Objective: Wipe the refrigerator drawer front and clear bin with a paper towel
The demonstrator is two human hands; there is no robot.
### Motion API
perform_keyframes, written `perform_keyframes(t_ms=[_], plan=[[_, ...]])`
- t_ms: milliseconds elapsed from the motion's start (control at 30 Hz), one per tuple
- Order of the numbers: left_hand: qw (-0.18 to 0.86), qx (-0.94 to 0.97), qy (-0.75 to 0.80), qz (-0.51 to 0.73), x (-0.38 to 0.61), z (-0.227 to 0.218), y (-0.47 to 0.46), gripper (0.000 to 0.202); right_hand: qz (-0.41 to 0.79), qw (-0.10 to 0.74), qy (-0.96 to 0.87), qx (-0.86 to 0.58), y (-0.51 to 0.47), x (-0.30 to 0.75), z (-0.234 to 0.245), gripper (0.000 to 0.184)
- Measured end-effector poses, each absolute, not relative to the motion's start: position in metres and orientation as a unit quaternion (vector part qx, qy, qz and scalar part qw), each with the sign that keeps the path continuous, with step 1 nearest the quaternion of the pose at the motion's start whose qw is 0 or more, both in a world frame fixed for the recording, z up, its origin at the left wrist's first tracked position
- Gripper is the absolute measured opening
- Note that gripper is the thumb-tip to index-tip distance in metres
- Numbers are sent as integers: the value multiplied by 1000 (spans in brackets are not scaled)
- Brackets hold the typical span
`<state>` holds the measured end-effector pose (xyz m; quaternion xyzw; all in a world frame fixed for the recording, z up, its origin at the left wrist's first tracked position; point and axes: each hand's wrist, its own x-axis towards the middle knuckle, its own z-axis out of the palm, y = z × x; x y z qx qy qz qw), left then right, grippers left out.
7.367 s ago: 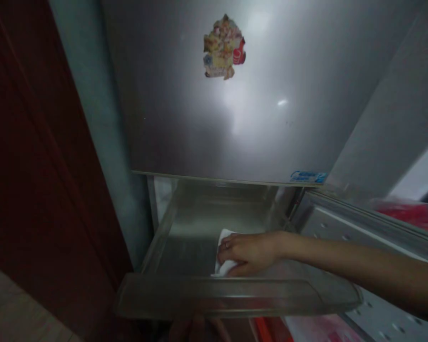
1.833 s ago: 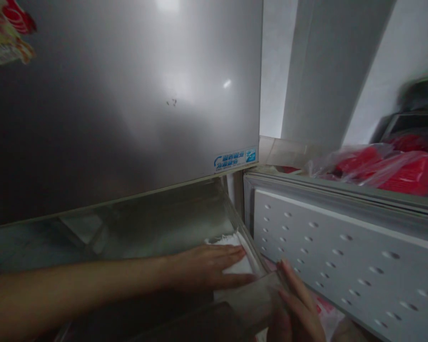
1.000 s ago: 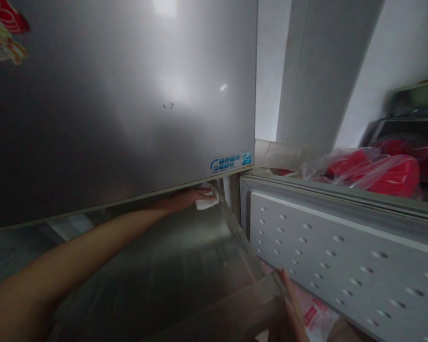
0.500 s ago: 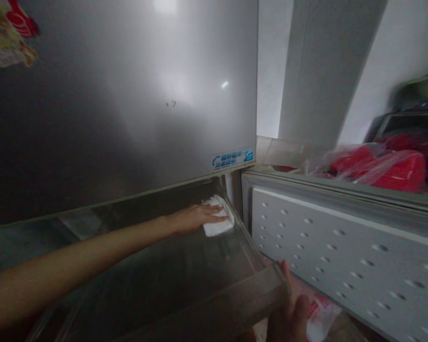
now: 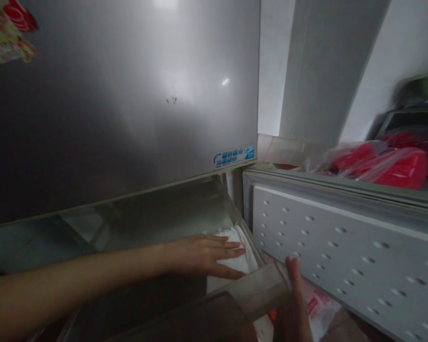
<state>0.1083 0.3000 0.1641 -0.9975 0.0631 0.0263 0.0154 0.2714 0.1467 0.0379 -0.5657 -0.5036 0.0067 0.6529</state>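
Note:
My left hand [image 5: 203, 256] reaches in from the left, palm down, with its fingers over a white cloth [image 5: 248, 251]. It keeps the cloth pressed against the inside of a pulled-out clear drawer [image 5: 164, 209], by the drawer's right wall and near its front corner. Part of the cloth is hidden under the hand. At the drawer's front right corner, my right hand [image 5: 295, 304] is against the outside, one finger pointing up. Its other fingers are dark and mostly hidden, so its hold on the corner is hard to make out.
Above the drawer stands a closed grey fridge door [image 5: 128, 95] with a blue sticker [image 5: 233, 156]. To the right an open lower door [image 5: 328, 232] shows its dimpled inner panel. Red items in clear plastic [image 5: 388, 161] lie behind it. A plastic bag [image 5: 321, 308] is on the floor.
My left hand has slid the cloth toward me and slightly right, from the back of the drawer to near its front corner. My right hand stays at the corner, a finger now straighter.

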Motion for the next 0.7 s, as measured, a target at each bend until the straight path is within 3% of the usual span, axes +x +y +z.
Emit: perform_keyframes(t_ms=[167, 367, 500, 700], plan=[[-95, -993, -10, 64, 104, 171, 342, 53, -101, 649, -533, -532, 147, 274, 52, 95], [-263, -945, -187, -47, 96, 162, 414, 37, -154, 619, -575, -512, 148, 265, 61, 94], [-278, -912, -284, -100, 101, 161, 446, 51, -146, 622, -565, -522, 151, 267, 59, 92], [-273, -909, -284, -137, 107, 160, 464, 49, -147, 642, -541, -523, 157, 269, 53, 86]])
